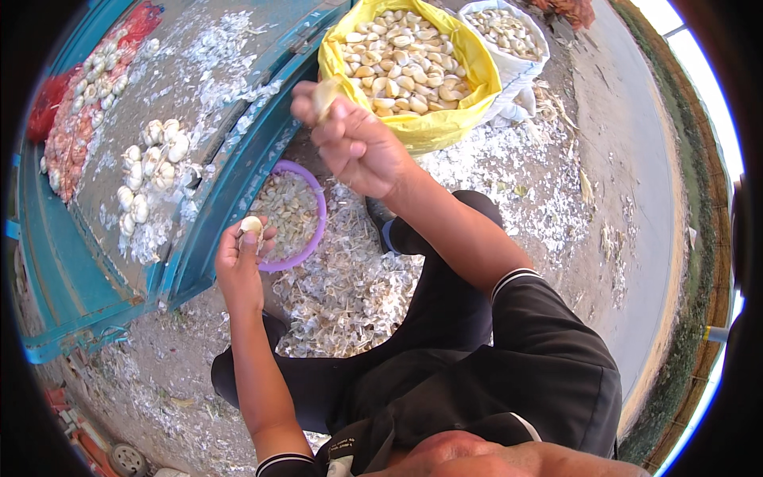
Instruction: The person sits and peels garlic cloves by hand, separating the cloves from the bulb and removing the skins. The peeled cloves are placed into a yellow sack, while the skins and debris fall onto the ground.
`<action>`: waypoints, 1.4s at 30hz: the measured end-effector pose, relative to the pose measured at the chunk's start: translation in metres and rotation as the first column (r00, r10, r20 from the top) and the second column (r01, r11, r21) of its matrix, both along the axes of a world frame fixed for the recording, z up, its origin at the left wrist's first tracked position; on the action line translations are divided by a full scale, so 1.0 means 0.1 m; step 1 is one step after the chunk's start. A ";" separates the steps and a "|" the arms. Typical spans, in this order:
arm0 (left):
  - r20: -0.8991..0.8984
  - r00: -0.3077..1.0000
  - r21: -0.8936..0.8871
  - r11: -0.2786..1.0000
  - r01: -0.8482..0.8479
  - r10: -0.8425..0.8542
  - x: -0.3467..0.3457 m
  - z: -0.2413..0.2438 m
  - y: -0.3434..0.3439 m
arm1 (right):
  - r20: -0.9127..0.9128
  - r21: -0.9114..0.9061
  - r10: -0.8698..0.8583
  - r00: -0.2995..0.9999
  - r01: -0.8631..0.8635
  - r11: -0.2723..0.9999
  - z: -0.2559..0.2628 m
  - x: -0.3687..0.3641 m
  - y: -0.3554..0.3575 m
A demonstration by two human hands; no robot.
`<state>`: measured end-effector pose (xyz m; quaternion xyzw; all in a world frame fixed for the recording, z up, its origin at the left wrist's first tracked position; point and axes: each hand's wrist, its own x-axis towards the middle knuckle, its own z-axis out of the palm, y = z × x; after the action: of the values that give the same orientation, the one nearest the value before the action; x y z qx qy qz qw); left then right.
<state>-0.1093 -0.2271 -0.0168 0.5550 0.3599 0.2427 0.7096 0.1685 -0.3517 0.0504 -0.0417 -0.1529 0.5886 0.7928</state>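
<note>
My left hand point(243, 253) is raised beside the purple-rimmed basin point(322, 206), its fingers and thumb gripping a piece of garlic point(251, 225). Small cloves and skins lie in that basin. Near the left edge of the yellow sack point(438, 132), my right hand point(357, 134) holds a garlic clove point(326, 98), slightly blurred, between thumb and fingers. Large garlic cloves point(399, 59) fill the yellow sack. Whole garlic bulbs point(156, 155) lie in a loose group on the teal metal truck bed to the left.
A white sack point(539, 56) of smaller cloves stands behind the yellow one. Red mesh bags point(65, 143) with garlic bulbs lie at the far left. The truck bed's teal edge point(238, 161) runs close to my left hand. Garlic skins point(351, 286) cover the ground between my legs.
</note>
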 end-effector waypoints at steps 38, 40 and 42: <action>0.194 0.965 -0.137 0.979 -0.152 0.177 -0.03 0.01 0.03 | 0.458 -0.446 0.398 0.795 -0.181 0.876 -0.44 -0.61 0.12; 0.187 0.970 -0.115 0.984 -0.137 0.157 -0.04 -0.02 0.03 | 0.467 -0.460 0.417 0.780 -0.188 0.868 -0.32 -0.59 0.09; 0.156 0.980 -0.104 0.989 -0.109 0.124 -0.03 0.01 0.01 | 0.451 -0.424 0.344 0.824 -0.141 0.895 -0.21 -0.52 -0.01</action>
<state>-0.1121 -0.2265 -0.0161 0.4769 0.3439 0.3108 0.7468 0.1169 -0.3529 0.0296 -0.3266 -0.2487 0.6714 0.6170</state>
